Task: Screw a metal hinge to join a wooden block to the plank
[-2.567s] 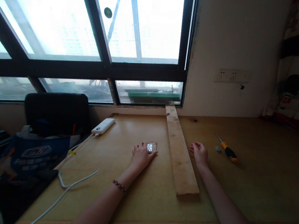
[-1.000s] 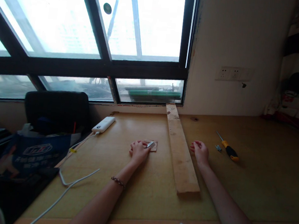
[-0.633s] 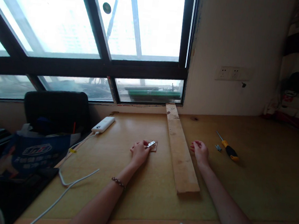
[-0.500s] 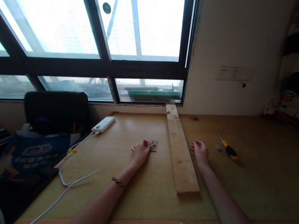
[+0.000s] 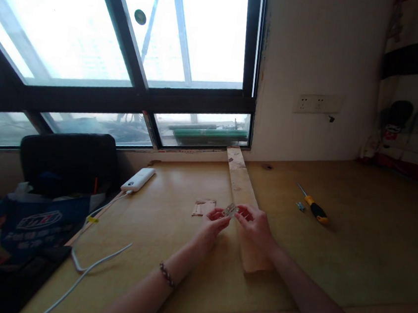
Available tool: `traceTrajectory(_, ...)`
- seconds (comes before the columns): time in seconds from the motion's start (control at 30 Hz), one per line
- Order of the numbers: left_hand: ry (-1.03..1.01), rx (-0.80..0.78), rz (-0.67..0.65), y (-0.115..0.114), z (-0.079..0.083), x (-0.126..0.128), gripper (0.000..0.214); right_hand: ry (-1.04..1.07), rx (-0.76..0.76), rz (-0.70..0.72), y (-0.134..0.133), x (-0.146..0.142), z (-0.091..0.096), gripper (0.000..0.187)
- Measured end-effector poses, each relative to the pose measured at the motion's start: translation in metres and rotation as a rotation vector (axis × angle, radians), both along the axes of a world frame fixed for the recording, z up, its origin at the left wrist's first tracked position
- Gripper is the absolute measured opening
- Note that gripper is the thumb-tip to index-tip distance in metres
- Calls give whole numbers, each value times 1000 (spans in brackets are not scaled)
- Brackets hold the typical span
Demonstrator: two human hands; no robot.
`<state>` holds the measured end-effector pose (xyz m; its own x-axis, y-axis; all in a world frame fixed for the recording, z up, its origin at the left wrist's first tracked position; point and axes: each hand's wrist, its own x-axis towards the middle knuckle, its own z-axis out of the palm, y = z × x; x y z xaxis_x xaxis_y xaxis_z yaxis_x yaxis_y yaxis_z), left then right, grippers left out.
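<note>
Far left, a blue bag [image 5: 29,230] sat by a dark chair [image 5: 68,161]. A white cable [image 5: 97,263] ran along the left side of the bench [image 5: 163,231] up to a white power bank [image 5: 138,179]. Next, a small wood piece [image 5: 203,207] lay flat. Left hand [image 5: 215,224], bracelet [image 5: 166,274] on wrist: fingers pinched one end of a metal hinge [image 5: 230,210], held up between both hands. Right hand [image 5: 256,224]: fingers narrow on the hinge's other end, in front of a long plank [image 5: 243,185]. Farther right, small screws [image 5: 300,206] lay just beside a yellow-and-black screwdriver [image 5: 314,206].
</note>
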<state>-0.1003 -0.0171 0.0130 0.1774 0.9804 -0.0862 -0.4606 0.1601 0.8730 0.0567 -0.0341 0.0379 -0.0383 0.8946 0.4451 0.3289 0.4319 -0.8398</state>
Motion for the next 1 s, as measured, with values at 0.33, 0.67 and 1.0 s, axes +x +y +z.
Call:
traceTrajectory(0.33,137,134,-109,-8,-2,4,24,207,-125,-1,7,2,-7,20)
traceTrajectory(0.67,165,218,-137,-7,-5,4,24,243,-254,142,9,2,-8,21)
traceTrajectory(1.0,1283,583,300,44,-6,-57,58,621,-310,-112,19,14,-9,23)
